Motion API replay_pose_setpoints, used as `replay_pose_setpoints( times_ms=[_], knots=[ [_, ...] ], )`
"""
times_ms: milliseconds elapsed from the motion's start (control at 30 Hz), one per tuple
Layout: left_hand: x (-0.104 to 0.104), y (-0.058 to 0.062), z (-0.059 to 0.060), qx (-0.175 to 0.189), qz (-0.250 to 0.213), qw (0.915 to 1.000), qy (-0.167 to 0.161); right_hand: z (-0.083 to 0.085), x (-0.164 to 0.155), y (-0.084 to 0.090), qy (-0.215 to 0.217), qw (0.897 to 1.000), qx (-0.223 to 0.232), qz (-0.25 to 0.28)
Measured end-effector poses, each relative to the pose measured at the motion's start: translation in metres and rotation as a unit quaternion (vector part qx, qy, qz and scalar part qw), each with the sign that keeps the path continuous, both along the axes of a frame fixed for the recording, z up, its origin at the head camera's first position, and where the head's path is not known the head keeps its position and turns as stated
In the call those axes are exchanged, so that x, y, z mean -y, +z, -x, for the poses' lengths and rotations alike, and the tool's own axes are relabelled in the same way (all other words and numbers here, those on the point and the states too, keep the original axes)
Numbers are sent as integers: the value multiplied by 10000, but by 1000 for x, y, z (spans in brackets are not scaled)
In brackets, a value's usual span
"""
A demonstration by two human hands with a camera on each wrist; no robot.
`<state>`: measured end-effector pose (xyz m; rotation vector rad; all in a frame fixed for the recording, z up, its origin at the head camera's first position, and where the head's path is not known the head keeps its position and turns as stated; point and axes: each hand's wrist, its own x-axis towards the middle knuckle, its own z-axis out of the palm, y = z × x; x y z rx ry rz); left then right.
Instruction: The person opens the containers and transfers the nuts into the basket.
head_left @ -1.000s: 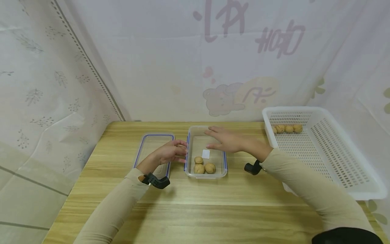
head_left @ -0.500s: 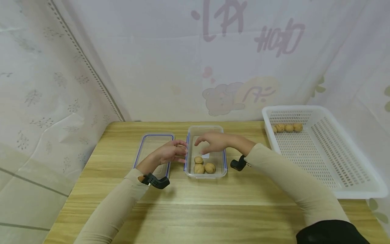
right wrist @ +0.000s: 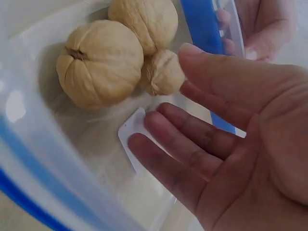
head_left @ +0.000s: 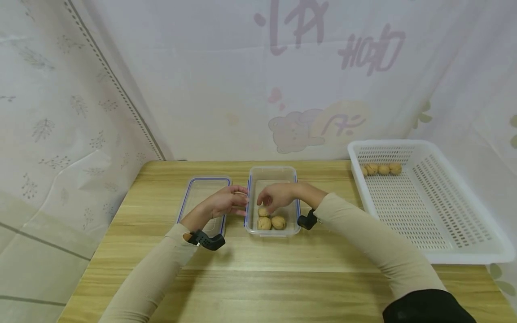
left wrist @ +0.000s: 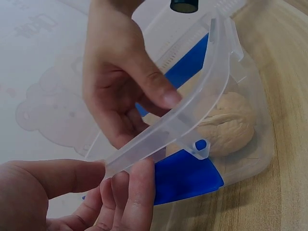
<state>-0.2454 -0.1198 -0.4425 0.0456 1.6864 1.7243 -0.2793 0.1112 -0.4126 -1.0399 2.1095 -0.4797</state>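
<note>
Smallest walnut (right wrist: 161, 74) found just beside thumb of right hand (right wrist: 240, 159), nearer hand, digits held apart; clear container (head_left: 272, 233) pinched at edge by left hand (head_left: 227, 201).

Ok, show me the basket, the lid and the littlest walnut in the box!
Basket (head_left: 416, 215), head view: bare, holey floor.
Lid (head_left: 203, 190), head view: clear panel.
Littlest walnut (right wrist: 164, 74), right wrist view: wrinkled front.

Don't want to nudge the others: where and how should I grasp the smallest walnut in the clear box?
Pinch the smallest walnut around its rounded upper half, probably from above and the far side: the larger walnuts crowd its near side; the clear box bounds its left.
</note>
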Motion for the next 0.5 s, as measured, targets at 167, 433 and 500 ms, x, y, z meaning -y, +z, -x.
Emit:
replay_pose_setpoints(
  times_ms=[167, 433, 500],
  knots=[
    [-1, 1, 0, 13, 12, 10000, -3, -3, 5, -2, 90, 9998, 194, -64],
    [-1, 0, 0, 29, -75, 10000, 11, -5, 11, -5, 309, 9994, 137, 103],
    [0, 0, 0, 27, -80, 10000, 14, -6, 12, -7, 304, 9994, 103, 114]
  ],
)
